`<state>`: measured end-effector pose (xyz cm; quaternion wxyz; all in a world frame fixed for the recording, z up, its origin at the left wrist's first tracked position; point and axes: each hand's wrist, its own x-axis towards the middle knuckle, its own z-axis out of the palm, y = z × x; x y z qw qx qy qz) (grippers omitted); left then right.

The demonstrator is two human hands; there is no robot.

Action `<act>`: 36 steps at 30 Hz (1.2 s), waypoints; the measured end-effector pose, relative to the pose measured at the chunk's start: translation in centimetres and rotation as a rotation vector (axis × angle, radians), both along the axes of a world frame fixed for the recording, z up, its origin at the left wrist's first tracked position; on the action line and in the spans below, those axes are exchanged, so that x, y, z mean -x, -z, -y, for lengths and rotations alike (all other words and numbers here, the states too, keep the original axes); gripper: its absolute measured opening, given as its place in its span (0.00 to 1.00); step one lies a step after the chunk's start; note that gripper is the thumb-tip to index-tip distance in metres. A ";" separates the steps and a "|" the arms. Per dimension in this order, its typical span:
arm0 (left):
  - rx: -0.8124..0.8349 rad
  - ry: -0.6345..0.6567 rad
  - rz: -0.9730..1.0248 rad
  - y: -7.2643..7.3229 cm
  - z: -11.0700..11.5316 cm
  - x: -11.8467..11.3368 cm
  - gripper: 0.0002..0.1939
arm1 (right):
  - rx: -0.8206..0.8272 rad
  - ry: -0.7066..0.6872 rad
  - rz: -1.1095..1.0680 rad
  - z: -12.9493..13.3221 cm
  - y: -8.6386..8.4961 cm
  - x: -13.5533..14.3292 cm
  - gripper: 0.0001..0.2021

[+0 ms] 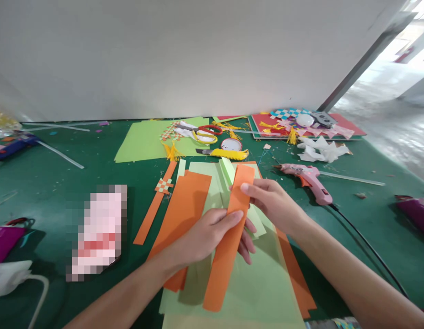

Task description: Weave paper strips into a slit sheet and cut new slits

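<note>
An orange paper strip (220,267) is held up slantwise between my two hands. My left hand (219,228) grips it near the middle, thumb on top and fingers beneath. Higher up, my right hand (267,196) pinches its right edge with the thumb on the front. Pale green paper sheets (260,283) lie below the strip, with a folded light green strip (227,171) just behind it. Left of my hands rest wider orange paper pieces (186,196) and a narrow orange strip with a small woven checkered piece (164,185) on it.
A pink glue gun (310,178) with a glue stick and black cord lies at right. Behind are a yellow utility knife (229,154), scissors (205,136), bright green paper (136,141) and white crumpled paper (321,150). A blurred pink object (100,228) lies left, near a white plug (9,278).
</note>
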<state>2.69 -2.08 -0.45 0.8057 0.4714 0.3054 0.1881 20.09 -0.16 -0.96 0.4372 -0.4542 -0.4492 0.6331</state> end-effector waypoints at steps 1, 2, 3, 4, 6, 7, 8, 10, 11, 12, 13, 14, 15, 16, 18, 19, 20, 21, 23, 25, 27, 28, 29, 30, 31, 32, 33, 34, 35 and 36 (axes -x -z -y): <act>-0.003 -0.007 -0.002 0.1 0.0 0.0 0.20 | 0.015 -0.078 0.021 0.1 -0.1 0.2 0.13; -0.004 -0.010 -0.004 0.1 0.0 0.0 0.20 | 0.030 -0.150 0.028 0.3 -0.3 0.4 0.12; -0.007 -0.010 -0.006 0.2 0.0 0.0 0.20 | 0.041 -0.203 0.020 0.5 -0.4 0.5 0.12; -0.013 -0.011 -0.011 0.2 0.0 0.0 0.20 | 0.048 -0.235 0.006 0.6 -0.5 0.6 0.13; -0.027 -0.011 -0.023 0.2 0.0 0.0 0.20 | 0.052 -0.239 -0.020 0.8 -0.6 0.8 0.14; -0.029 -0.010 -0.029 0.2 0.0 0.0 0.20 | 0.050 -0.224 -0.029 0.9 -0.6 0.8 0.14; -0.027 -0.007 -0.033 0.1 0.0 0.0 0.20 | 0.045 -0.212 -0.039 0.9 -0.6 0.8 0.14; -0.019 0.003 -0.036 0.1 0.1 0.0 0.20 | 0.041 -0.188 -0.052 0.8 -0.5 0.7 0.14; -0.014 0.007 -0.041 0.1 0.1 0.0 0.20 | 0.042 -0.167 -0.051 0.8 -0.4 0.7 0.14; -0.011 0.010 -0.047 0.0 0.1 0.0 0.20 | 0.044 -0.141 -0.045 0.7 -0.4 0.6 0.13; -0.006 0.013 -0.053 0.0 0.2 -0.1 0.20 | 0.046 -0.110 -0.034 0.6 -0.3 0.5 0.12; -0.001 0.016 -0.057 0.0 0.2 -0.1 0.20 | 0.045 -0.080 -0.021 0.5 -0.2 0.5 0.11; 0.003 0.017 -0.059 -0.1 0.2 -0.2 0.20 | 0.040 -0.053 -0.011 0.5 -0.2 0.4 0.11; 0.007 0.017 -0.058 -0.1 0.2 -0.2 0.20 | 0.033 -0.031 -0.006 0.4 -0.1 0.3 0.11; 0.005 0.014 -0.055 -0.1 0.2 -0.3 0.20 | 0.028 -0.010 -0.007 0.3 0.0 0.3 0.11; 0.000 0.012 -0.055 -0.1 0.2 -0.3 0.20 | 0.030 -0.006 -0.012 0.3 0.0 0.3 0.11; -0.007 0.010 -0.057 -0.1 0.2 -0.3 0.20 | 0.033 -0.010 -0.018 0.3 0.0 0.4 0.11; -0.014 0.008 -0.058 -0.1 0.2 -0.3 0.20 | 0.039 -0.028 -0.021 0.4 0.0 0.4 0.11; -0.027 0.000 -0.058 -0.1 0.2 -0.3 0.20 | 0.049 -0.108 -0.014 0.5 -0.1 0.6 0.13; -0.034 -0.011 -0.057 -0.1 0.2 -0.2 0.20 | 0.050 -0.198 0.000 0.7 -0.2 0.7 0.15; -0.038 -0.020 -0.056 0.0 0.2 -0.1 0.20 | 0.042 -0.238 -0.003 0.8 -0.2 0.8 0.16; -0.039 -0.023 -0.059 0.0 0.2 -0.1 0.20 | 0.039 -0.235 -0.014 0.8 -0.1 0.8 0.16; -0.039 -0.024 -0.063 0.0 0.2 -0.1 0.20 | 0.037 -0.226 -0.029 0.8 -0.1 0.8 0.15; -0.038 -0.023 -0.068 0.0 0.2 -0.1 0.20 | 0.037 -0.220 -0.044 0.8 -0.1 0.8 0.15; -0.037 -0.021 -0.072 0.0 0.1 -0.2 0.20 | 0.038 -0.216 -0.057 0.8 -0.1 0.7 0.15; -0.035 -0.018 -0.076 0.0 0.1 -0.2 0.19 | 0.038 -0.214 -0.069 0.8 -0.1 0.7 0.15; -0.034 -0.015 -0.078 0.0 0.1 -0.3 0.19 | 0.038 -0.210 -0.076 0.8 -0.1 0.7 0.15; -0.032 -0.012 -0.081 0.0 0.1 -0.3 0.19 | 0.037 -0.205 -0.083 0.8 -0.2 0.6 0.15; -0.028 -0.010 -0.086 0.0 0.1 -0.3 0.19 | 0.036 -0.203 -0.089 0.8 -0.2 0.6 0.15; -0.026 -0.010 -0.092 0.0 0.2 -0.3 0.19 | 0.035 -0.200 -0.095 0.8 -0.2 0.6 0.15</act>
